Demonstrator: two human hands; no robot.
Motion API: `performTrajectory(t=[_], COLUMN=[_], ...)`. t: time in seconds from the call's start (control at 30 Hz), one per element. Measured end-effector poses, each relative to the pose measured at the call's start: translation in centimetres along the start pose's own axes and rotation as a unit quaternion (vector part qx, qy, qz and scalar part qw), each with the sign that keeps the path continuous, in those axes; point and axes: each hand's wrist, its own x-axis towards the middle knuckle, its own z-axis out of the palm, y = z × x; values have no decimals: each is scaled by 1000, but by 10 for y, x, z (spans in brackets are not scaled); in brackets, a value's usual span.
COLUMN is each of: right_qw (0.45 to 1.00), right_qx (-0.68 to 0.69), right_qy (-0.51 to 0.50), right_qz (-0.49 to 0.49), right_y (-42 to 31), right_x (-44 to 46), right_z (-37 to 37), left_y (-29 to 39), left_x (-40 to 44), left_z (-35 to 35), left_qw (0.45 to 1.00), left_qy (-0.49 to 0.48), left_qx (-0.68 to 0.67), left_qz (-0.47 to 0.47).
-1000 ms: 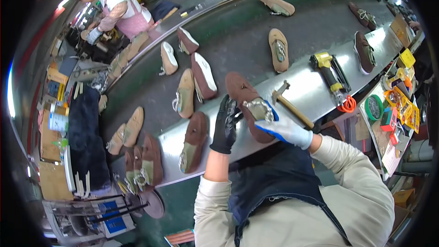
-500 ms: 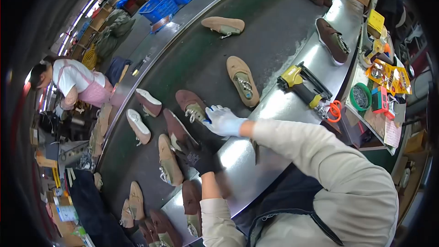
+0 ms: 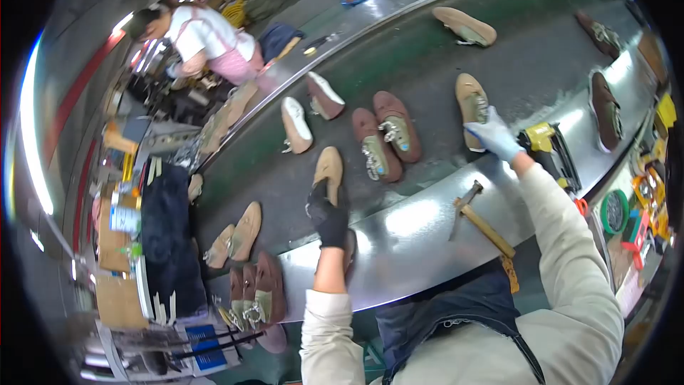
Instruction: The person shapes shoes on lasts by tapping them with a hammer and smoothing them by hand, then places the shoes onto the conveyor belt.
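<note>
My left hand (image 3: 328, 217), in a black glove, is closed over the heel end of a tan shoe (image 3: 329, 162) lying on the dark belt. My right hand (image 3: 494, 135), in a white glove with blue fingertips, grips the laced opening of another tan shoe (image 3: 470, 93). Between my hands, two maroon shoes with olive sides lie side by side, a left one (image 3: 366, 128) and a right one (image 3: 396, 117). Part of another shoe (image 3: 349, 251) shows beside my left wrist. Nearer my body, a wooden-handled hammer (image 3: 486, 228) rests on the metal edge.
A yellow-and-black nail gun (image 3: 545, 141) lies right of my right hand. Further shoes are spread along the belt (image 3: 420, 50), including a maroon group (image 3: 260, 289) at lower left. A co-worker (image 3: 206, 43) bends over a machine across the belt. Supplies fill the side table (image 3: 616, 260).
The view has turned. Both hands have left the maroon shoes, which now lie paired. My left hand is now on one tan shoe, my right on another further right. The hammer has come into clear view.
</note>
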Motion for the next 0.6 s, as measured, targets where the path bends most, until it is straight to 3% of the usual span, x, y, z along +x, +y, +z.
performTrajectory(t=[0.07, 0.1, 0.27, 0.3, 0.33, 0.4, 0.47, 0.5, 0.57, 0.6], right_qw=[978, 978, 912, 912, 902, 879, 854, 859, 909, 925], right_qx=[207, 204, 338, 337, 329, 311, 296, 300, 170, 103], right_qy=[-27, -38, -232, -233, -279, -360, -426, -413, -379, -359], right_qz=[-3, -10, 16, 11, 13, 19, 26, 25, -44, -75], right_y=[-9, -28, -121, -127, -133, -143, -148, -152, -170, -181], right_x=[5, -4, -55, -51, -46, -34, -17, -7, 10, 15], right_z=[-12, -2, 36, 65, 94, 152, 207, 241, 316, 352], left_y=[-40, -51, -98, -105, -114, -132, -152, -185, -245, -272], left_x=[22, 19, 36, 32, 29, 32, 43, 61, 106, 128], left_z=[-34, -34, -16, -34, -51, -81, -104, -111, -132, -146], left_qw=[987, 986, 983, 984, 959, 837, 632, 632, 841, 903], left_qy=[4, 15, -128, -125, -98, -51, -20, -34, 3, 26], left_qx=[11, 10, -62, -63, -208, -479, -699, -698, -389, -209], left_qz=[-158, -164, -115, -112, -168, -261, -335, -333, -376, -373])
